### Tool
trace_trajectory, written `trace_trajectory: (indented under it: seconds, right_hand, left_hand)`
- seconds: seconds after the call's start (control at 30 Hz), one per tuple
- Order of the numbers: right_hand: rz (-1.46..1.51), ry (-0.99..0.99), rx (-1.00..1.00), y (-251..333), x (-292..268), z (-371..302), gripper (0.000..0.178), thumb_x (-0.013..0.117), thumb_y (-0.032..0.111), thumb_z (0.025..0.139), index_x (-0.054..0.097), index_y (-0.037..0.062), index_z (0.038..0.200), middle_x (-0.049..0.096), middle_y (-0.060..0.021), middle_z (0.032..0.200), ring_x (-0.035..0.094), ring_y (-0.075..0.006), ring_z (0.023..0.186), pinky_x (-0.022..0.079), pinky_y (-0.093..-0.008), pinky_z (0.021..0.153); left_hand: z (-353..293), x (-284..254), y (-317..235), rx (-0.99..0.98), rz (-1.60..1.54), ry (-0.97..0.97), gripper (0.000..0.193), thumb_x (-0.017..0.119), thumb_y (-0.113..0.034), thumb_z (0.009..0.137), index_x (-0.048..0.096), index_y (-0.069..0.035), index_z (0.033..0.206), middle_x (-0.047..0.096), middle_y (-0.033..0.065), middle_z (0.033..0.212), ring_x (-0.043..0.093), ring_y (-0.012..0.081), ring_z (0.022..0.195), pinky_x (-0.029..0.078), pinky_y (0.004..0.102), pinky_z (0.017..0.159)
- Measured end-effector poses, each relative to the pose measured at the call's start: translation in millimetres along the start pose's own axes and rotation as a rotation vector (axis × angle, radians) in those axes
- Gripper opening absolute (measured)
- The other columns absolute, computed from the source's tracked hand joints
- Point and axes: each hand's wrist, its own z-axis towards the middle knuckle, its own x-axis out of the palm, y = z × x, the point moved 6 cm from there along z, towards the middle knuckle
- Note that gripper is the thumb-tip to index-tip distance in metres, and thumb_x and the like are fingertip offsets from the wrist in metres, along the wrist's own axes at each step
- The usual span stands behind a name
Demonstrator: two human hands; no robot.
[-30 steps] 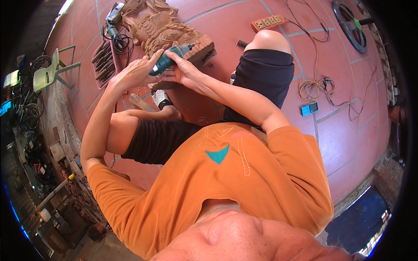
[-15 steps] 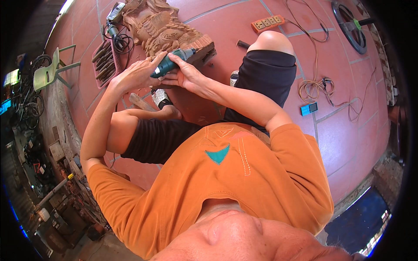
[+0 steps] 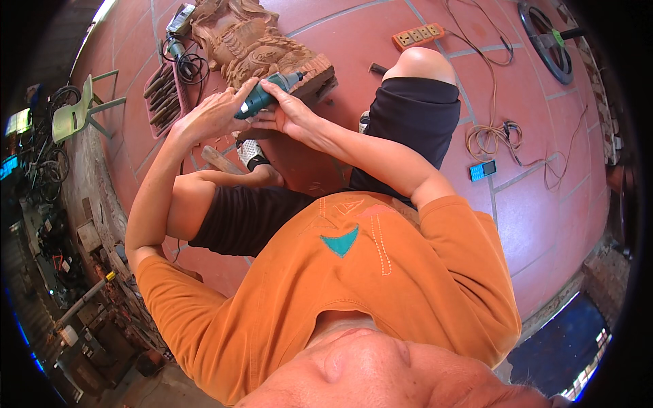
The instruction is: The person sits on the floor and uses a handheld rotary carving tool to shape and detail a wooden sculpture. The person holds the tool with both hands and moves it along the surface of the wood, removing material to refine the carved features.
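Note:
A green rotary tool (image 3: 256, 102) with a grey nose lies between my two hands, close to the near end of a brown carved wooden piece (image 3: 248, 41). Its nose points right and slightly away, and a thin tip shows in front of the wood's corner; I cannot tell whether they touch. My left hand (image 3: 219, 113) is closed on the tool's rear part from the left. From the right, my right hand (image 3: 294, 117) grips it nearer the nose, with the thumb along the top and fingers beneath. The palm sides of the grip are partly hidden.
A pink basket of chisel-like tools (image 3: 163, 98) and a corded power tool (image 3: 178, 51) stand left of the carving. An orange power strip (image 3: 417, 35), coiled cord (image 3: 486, 139), phone (image 3: 482, 171) and dark wheel-like ring (image 3: 544, 44) lie rightward. A green chair (image 3: 75, 112) stands far left.
The rotary tool has tilted and shifted slightly, its nose a little nearer the wood's corner. My right hand moved with it. My right knee has shifted slightly left.

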Motion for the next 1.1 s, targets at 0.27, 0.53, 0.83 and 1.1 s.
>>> trace_trajectory:
  seconds: [0.27, 0.53, 0.83, 1.1]
  right_hand:
    - [0.002, -0.001, 0.003, -1, -3, 3, 0.034, 0.069, 0.040, 0.091, 0.058, 0.0162, 0.113, 0.065, -0.0070, 0.103, 0.067, -0.0288, 0.093, 0.059, -0.0533, 0.083]
    - [0.005, -0.009, 0.008, -1, 5, -7, 0.034, 0.069, 0.043, 0.091, 0.059, 0.0158, 0.110, 0.065, -0.0064, 0.100, 0.066, -0.0255, 0.086, 0.059, -0.0516, 0.080]
    - [-0.026, 0.004, 0.007, -2, -1, 4, 0.032, 0.069, 0.043, 0.090, 0.060, 0.0177, 0.107, 0.065, -0.0048, 0.099, 0.065, -0.0250, 0.086, 0.059, -0.0517, 0.080]
    - [-0.020, 0.006, -0.006, 2, 0, 8, 0.033, 0.069, 0.041, 0.091, 0.060, 0.0182, 0.113, 0.066, -0.0046, 0.101, 0.066, -0.0273, 0.089, 0.057, -0.0535, 0.084]
  left_hand:
    - [-1, -3, -2, -0.011, -0.001, 0.003, 0.096, 0.075, -0.029, 0.081, 0.017, -0.010, 0.155, 0.060, 0.0294, 0.106, 0.062, 0.0442, 0.101, 0.049, 0.0492, 0.087]
    - [-4, -5, -4, -0.004, -0.051, 0.015, 0.095, 0.075, -0.026, 0.080, 0.018, -0.010, 0.155, 0.060, 0.0312, 0.109, 0.062, 0.0448, 0.104, 0.048, 0.0495, 0.090]
    - [-1, 0, 2, 0.010, -0.003, 0.000, 0.096, 0.074, -0.030, 0.081, 0.017, -0.008, 0.155, 0.060, 0.0320, 0.106, 0.062, 0.0456, 0.101, 0.048, 0.0497, 0.089]
    - [0, -2, 0, -0.008, 0.018, -0.019, 0.092, 0.073, -0.033, 0.085, 0.017, -0.009, 0.154, 0.059, 0.0294, 0.107, 0.062, 0.0447, 0.097, 0.048, 0.0511, 0.085]
